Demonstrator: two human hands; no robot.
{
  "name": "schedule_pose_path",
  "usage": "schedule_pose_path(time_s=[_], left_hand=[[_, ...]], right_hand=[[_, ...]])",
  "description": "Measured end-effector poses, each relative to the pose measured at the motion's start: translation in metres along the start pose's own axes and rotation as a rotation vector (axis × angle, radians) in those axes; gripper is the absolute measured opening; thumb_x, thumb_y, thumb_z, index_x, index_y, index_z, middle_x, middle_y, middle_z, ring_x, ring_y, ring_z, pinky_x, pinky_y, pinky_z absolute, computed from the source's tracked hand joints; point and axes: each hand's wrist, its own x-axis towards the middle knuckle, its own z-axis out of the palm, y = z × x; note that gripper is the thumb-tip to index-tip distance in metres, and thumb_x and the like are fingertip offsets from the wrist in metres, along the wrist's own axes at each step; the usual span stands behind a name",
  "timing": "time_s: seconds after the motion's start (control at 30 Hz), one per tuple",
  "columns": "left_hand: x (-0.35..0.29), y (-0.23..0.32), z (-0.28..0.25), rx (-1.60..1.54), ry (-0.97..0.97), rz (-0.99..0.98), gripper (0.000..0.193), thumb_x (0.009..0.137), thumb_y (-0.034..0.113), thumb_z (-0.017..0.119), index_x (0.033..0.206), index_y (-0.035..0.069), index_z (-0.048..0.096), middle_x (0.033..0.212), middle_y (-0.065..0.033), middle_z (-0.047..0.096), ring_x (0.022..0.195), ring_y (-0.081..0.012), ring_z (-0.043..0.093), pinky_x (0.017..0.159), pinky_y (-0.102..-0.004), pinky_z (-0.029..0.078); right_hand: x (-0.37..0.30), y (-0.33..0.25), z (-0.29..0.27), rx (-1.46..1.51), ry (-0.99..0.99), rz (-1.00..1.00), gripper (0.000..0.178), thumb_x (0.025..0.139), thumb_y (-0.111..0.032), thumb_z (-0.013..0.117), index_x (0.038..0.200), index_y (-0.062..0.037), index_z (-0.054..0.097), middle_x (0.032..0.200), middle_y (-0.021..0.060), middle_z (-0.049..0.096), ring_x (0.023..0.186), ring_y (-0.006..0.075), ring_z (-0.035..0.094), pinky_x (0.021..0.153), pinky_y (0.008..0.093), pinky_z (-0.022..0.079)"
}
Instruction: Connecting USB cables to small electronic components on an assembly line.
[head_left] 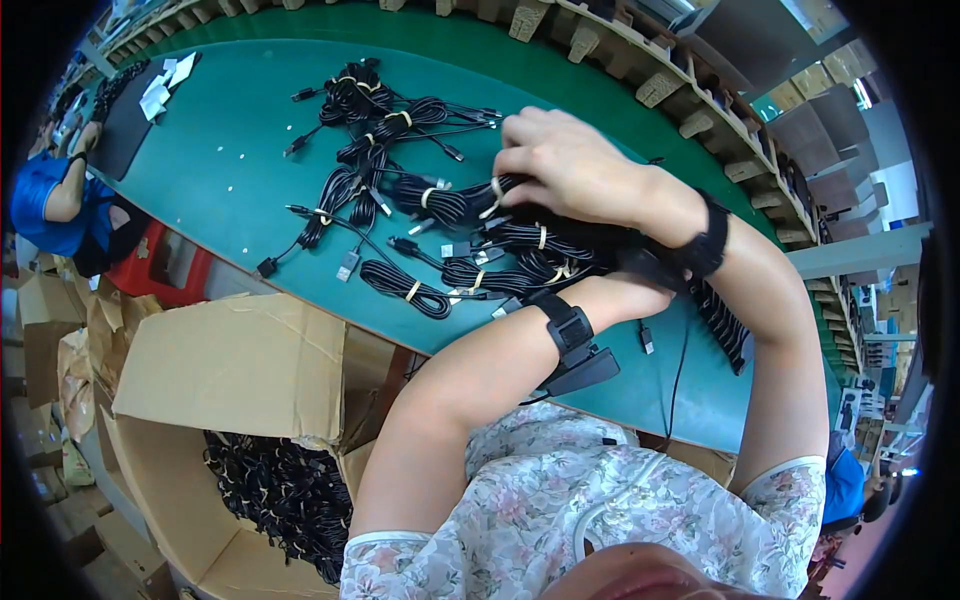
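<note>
Several black cable bundles (432,200), each tied with a pale band, lie in a loose heap on the green table (240,120). My right hand (575,165) reaches across the heap, slightly blurred, its fingers curled round a black cable bundle (512,188) at the heap's right part. Crossing beneath the right wrist is my left hand (645,288); its fingers are hidden by the right arm and dark cables, so its hold does not show. Closer to me, another tied cable bundle (405,288) and a loose USB plug (647,338) rest on the table.
A large open cardboard box (230,370) full of black cables (280,500) stands at the lower left. A wooden slatted rack (660,88) runs along the far edge. Far left, a person in blue (50,200) sits by a red stool (165,265). Dark strips (720,320) lie by my right arm.
</note>
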Motion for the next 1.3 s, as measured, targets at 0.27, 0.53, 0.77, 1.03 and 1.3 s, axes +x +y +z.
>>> schedule_pose_path(time_s=[0.27, 0.53, 0.77, 1.03, 1.3], left_hand=[[0.019, 0.035, -0.049, -0.868, -0.3, -0.358, 0.05, 0.079, 0.017, 0.066, 0.119, 0.005, 0.039, 0.08, -0.0074, 0.059, 0.057, -0.0122, 0.056, 0.046, -0.0234, 0.041], [0.022, 0.038, -0.076, -1.432, -0.074, -0.265, 0.036, 0.087, 0.019, 0.058, 0.115, 0.008, 0.039, 0.071, -0.002, 0.053, 0.048, -0.0067, 0.047, 0.039, -0.0156, 0.028], [0.018, 0.054, -0.059, -1.237, -0.026, -0.318, 0.022, 0.09, 0.009, 0.048, 0.11, 0.004, 0.041, 0.078, -0.0073, 0.055, 0.058, -0.0107, 0.054, 0.047, -0.0192, 0.041], [0.015, 0.04, -0.047, -0.9, 0.018, -0.335, 0.033, 0.087, 0.0, 0.048, 0.117, -0.001, 0.034, 0.087, -0.0106, 0.054, 0.066, -0.0127, 0.057, 0.054, -0.0225, 0.047], [0.012, 0.029, -0.04, -0.778, -0.121, -0.431, 0.04, 0.086, -0.002, 0.05, 0.121, 0.002, 0.033, 0.093, -0.0101, 0.053, 0.07, -0.0116, 0.057, 0.055, -0.0212, 0.046]], right_hand=[[-0.081, 0.004, -0.057, 0.95, 0.22, 0.779, 0.023, 0.087, -0.025, 0.056, 0.097, -0.0036, 0.059, 0.066, -0.0007, 0.049, 0.059, 0.0109, 0.048, 0.056, 0.0217, 0.039], [-0.162, -0.007, -0.077, 1.34, 0.539, 0.739, 0.028, 0.093, -0.024, 0.047, 0.108, -0.0019, 0.053, 0.071, -0.0008, 0.05, 0.062, 0.0064, 0.047, 0.065, 0.0218, 0.043], [-0.186, -0.035, -0.05, 0.074, 0.507, 0.508, 0.031, 0.086, -0.012, 0.055, 0.115, -0.0036, 0.052, 0.082, 0.0095, 0.061, 0.071, 0.0234, 0.062, 0.072, 0.0309, 0.049], [-0.237, 0.036, -0.084, -0.42, 0.381, 1.016, 0.03, 0.084, -0.016, 0.054, 0.113, -0.0123, 0.057, 0.097, 0.0168, 0.062, 0.08, 0.0321, 0.061, 0.067, 0.0388, 0.05], [-0.331, 0.201, -0.125, -0.802, -0.292, 1.468, 0.023, 0.082, -0.022, 0.053, 0.092, -0.0065, 0.065, 0.088, 0.0168, 0.064, 0.082, 0.0332, 0.062, 0.067, 0.0413, 0.05]])
